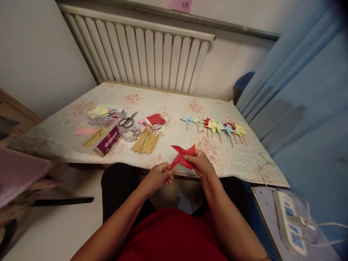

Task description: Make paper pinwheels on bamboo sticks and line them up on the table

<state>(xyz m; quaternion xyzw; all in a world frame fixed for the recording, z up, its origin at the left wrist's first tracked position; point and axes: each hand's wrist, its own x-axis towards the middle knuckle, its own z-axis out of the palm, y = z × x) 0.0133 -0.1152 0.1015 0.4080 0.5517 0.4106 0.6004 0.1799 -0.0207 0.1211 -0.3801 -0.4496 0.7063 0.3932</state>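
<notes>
A red paper pinwheel [179, 158] is held between my two hands above the front edge of the table. My right hand [201, 163] grips its right side, with the thumb lying over the paper near the centre. My left hand [161, 174] is closed at the lower left blade, where a sliver of a thin stick seems to show; the rest of it is hidden by the fingers. Behind the hands lie a bundle of thin wooden sticks [146, 141] and a pile of coloured paper pieces [155, 121].
Several finished pinwheels [216, 127] lie in a row at the right. At the left are black-handled scissors [127, 121] on a clear tub of small metal pins [131, 134], a purple-labelled box [108, 140] and more paper [99, 110]. A power strip [289, 221] sits at lower right.
</notes>
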